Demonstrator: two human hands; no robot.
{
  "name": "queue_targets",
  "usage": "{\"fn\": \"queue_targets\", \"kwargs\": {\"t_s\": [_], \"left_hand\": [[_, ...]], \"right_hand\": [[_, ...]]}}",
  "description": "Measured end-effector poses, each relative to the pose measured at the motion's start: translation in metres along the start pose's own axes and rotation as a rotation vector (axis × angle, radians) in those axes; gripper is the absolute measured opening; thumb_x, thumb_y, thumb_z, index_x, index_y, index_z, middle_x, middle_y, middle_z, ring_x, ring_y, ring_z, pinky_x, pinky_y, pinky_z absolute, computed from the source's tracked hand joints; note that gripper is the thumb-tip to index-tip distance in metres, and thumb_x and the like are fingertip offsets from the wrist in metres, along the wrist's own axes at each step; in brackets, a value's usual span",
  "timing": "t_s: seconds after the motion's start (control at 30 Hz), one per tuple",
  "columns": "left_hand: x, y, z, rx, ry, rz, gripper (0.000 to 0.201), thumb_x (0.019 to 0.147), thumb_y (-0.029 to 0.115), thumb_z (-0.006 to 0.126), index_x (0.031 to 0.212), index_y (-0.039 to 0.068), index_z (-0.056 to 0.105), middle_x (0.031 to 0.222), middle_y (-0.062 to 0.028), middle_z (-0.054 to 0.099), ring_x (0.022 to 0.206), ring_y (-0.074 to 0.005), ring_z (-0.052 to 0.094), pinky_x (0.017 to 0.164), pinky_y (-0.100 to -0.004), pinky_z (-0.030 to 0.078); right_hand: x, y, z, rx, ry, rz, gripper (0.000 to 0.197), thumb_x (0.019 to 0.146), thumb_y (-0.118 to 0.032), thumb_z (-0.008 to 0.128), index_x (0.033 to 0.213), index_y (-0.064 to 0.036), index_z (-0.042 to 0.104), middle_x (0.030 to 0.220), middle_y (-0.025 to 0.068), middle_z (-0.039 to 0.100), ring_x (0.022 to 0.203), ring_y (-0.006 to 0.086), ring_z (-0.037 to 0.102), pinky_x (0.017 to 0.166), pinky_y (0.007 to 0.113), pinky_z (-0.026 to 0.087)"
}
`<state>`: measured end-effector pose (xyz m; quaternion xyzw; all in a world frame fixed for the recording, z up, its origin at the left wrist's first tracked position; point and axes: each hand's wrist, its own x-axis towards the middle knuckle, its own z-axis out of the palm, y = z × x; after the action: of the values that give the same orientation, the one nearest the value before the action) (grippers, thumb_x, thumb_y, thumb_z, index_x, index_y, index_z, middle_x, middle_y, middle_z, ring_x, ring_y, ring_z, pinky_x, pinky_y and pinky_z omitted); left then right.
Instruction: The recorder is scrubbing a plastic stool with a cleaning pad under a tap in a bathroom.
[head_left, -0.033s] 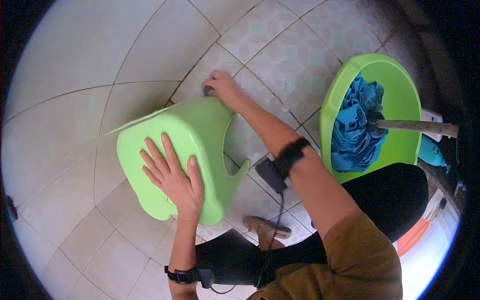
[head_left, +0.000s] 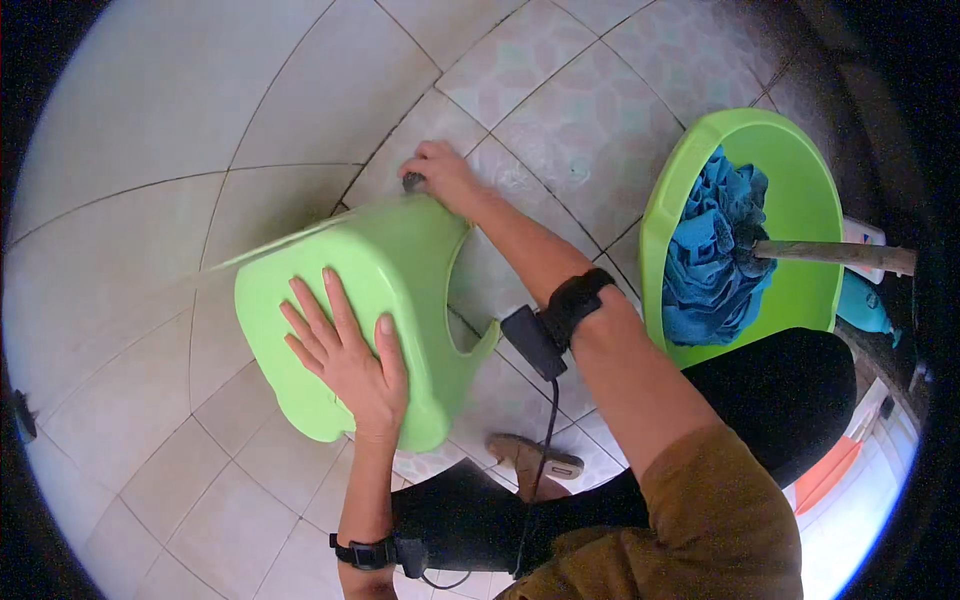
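Note:
A light green plastic stool [head_left: 410, 285] stands on the tiles in front of me. My left hand [head_left: 345, 365] lies flat on its top, fingers spread. Beyond the stool's far side, my right hand [head_left: 440, 178] is closed around a small dark thing [head_left: 412, 181]; only its rounded end shows, so its kind is unclear. From near that hand a pale, blurred streak [head_left: 270, 246] runs leftward along the stool's far edge, looking like sprayed water. The stool's far legs are partly hidden.
At the right a green tub [head_left: 815, 200] holds crumpled blue cloth [head_left: 715, 250]. A wooden stick [head_left: 835, 253] reaches over its rim. Beside the tub lies a teal bottle [head_left: 868, 303]. Tiled wall [head_left: 130, 90] rises at the left. A cable [head_left: 548, 430] hangs from my right forearm.
My right forearm has shifted slightly to the left, and its strapped device with it. My left hand and the stool stay in place.

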<state>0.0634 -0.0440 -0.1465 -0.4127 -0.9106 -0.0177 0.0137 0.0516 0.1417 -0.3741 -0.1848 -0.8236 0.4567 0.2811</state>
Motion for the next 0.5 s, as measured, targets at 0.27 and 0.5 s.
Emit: {"fn": "queue_targets", "kwargs": {"t_s": [0.27,0.5], "left_hand": [[-0.003,-0.012,-0.006,0.053,-0.025,-0.032,0.062,0.09,0.045,0.037,0.142,0.013,0.027,0.149,-0.0167,0.015,0.136,-0.0404,0.009,0.107,-0.0557,0.004],[0.001,0.001,0.002,0.008,0.004,-0.006,0.059,0.092,0.044,0.035,0.143,0.017,0.026,0.15,-0.0118,0.014,0.137,-0.037,0.009,0.108,-0.0544,0.005]], "right_hand": [[-0.043,-0.009,-0.02,-0.222,-0.097,0.193,0.018,0.063,-0.004,0.068,0.077,-0.0155,0.066,0.085,0.0052,0.053,0.087,0.0275,0.048,0.076,0.036,0.042],[0.009,0.014,0.003,-0.177,-0.204,-0.016,0.011,0.067,-0.015,0.064,0.076,-0.0209,0.068,0.088,0.0071,0.054,0.089,0.0292,0.048,0.076,0.038,0.043]]}}
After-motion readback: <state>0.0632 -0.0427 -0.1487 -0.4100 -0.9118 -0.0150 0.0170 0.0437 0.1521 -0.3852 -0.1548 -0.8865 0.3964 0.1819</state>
